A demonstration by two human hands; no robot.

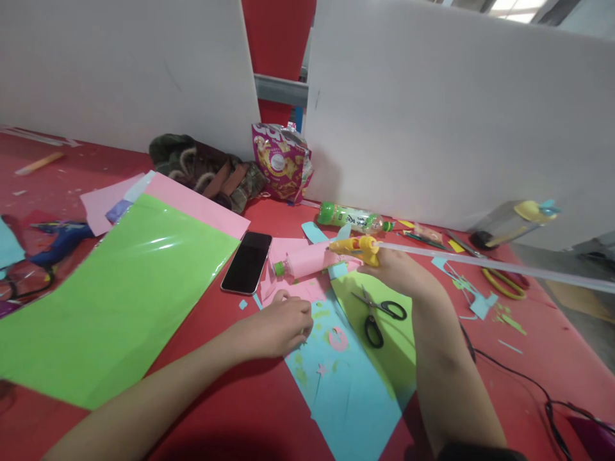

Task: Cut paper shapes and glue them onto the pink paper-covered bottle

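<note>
My right grip (398,272) is closed tight around the yellow glue gun (361,246), mid-worktop (528,365), its tip by the pink tube (307,260). My left grip (283,326) is curled shut, touching the blue paper's (346,384) edge.

Phone (246,262) beside green sheet (115,301), snack bag (281,160) & bottle (355,219) at back.
</note>
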